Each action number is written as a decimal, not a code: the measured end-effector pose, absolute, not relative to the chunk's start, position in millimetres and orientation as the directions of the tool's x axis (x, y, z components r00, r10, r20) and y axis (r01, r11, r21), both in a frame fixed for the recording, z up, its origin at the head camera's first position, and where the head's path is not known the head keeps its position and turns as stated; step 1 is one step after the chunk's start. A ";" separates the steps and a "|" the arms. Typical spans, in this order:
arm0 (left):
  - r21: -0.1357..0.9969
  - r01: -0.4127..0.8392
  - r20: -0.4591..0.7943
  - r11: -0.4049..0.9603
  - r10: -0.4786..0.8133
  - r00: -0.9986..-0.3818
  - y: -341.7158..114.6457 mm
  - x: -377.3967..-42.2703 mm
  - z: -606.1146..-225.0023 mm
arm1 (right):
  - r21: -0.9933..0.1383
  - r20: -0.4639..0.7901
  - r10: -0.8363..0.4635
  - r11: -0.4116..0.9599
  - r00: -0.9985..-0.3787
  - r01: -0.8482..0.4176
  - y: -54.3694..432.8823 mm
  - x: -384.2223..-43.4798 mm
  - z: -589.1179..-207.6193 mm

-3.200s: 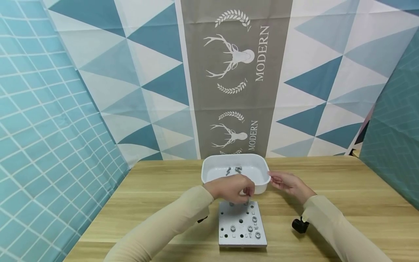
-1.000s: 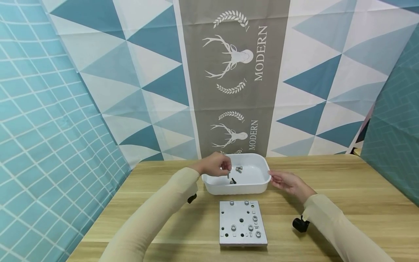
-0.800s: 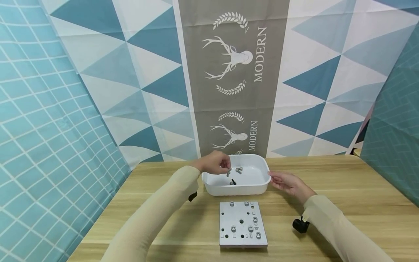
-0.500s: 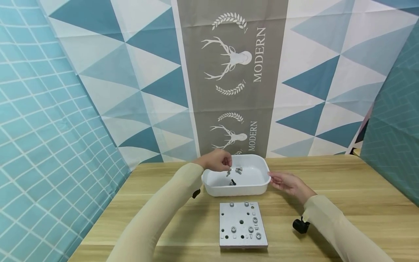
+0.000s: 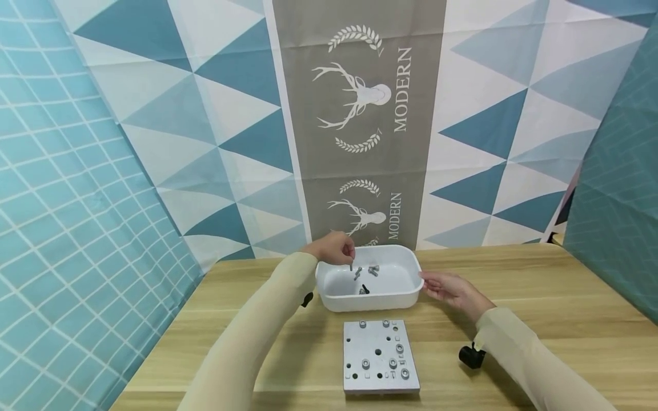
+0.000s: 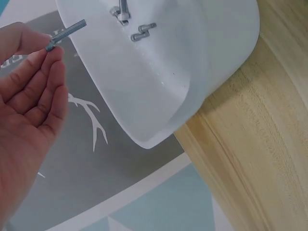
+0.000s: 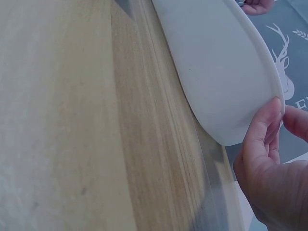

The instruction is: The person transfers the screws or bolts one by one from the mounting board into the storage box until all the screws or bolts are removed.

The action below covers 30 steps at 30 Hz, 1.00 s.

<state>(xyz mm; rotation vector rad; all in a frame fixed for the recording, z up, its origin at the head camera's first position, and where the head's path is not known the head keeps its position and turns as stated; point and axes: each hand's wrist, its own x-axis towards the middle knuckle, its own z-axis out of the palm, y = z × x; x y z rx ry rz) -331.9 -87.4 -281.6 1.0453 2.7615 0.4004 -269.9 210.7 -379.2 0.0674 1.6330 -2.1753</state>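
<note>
My left hand (image 5: pixel 336 248) is over the left end of a white plastic box (image 5: pixel 372 302). Its thumb and fingertips pinch a metal socket-head screw (image 6: pixel 70 33), whose threaded shank points away from the palm in the left wrist view. Several more screws (image 5: pixel 373 270) lie on the box floor, one of them dark (image 5: pixel 365 289). At the box's right end, my right hand (image 5: pixel 452 291) pinches the rim between thumb and fingers. Nearer to me, a silver metal plate (image 5: pixel 365 342) lies on the table, with several socket-head screws (image 5: pixel 400 348) standing in it among open holes.
The wooden table (image 5: pixel 247 319) runs up to a patterned cloth backdrop (image 5: pixel 370 160) just behind the box. A blue checked cloth (image 5: pixel 82 200) hangs at left and a green one (image 5: pixel 617 217) at right. Black wrist cameras (image 5: pixel 471 357) hang beneath both sleeves.
My left hand has moved from the plate's far edge to the box. Over the last second it has risen slightly, and a pinched screw shows beneath it. My right hand stays on the rim.
</note>
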 end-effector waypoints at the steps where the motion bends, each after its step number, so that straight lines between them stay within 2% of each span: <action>1: 0.301 0.616 -0.064 0.728 0.660 -0.748 -87.5 -332.8 -281.9 | -0.909 -0.283 -0.297 -0.220 -0.912 0.353 210.6 -269.6 -379.5; 19: 0.277 0.546 -0.093 0.791 0.587 -0.804 -85.3 -340.1 -294.8 | -0.909 -0.279 -0.276 -0.231 -0.920 0.346 211.2 -268.5 -381.6; 22: 0.275 0.557 -0.095 0.784 0.598 -0.796 -88.0 -338.7 -295.9 | -0.908 -0.280 -0.282 -0.234 -0.918 0.348 211.0 -268.8 -381.2; 29: 0.328 0.680 0.045 0.656 0.708 -0.705 -97.4 -332.0 -300.2 | -0.908 -0.282 -0.295 -0.225 -0.913 0.353 211.5 -269.3 -380.8; 30: 0.343 0.673 0.046 0.655 0.704 -0.708 -96.4 -325.5 -296.8 | -0.909 -0.281 -0.295 -0.224 -0.913 0.352 211.9 -269.6 -380.4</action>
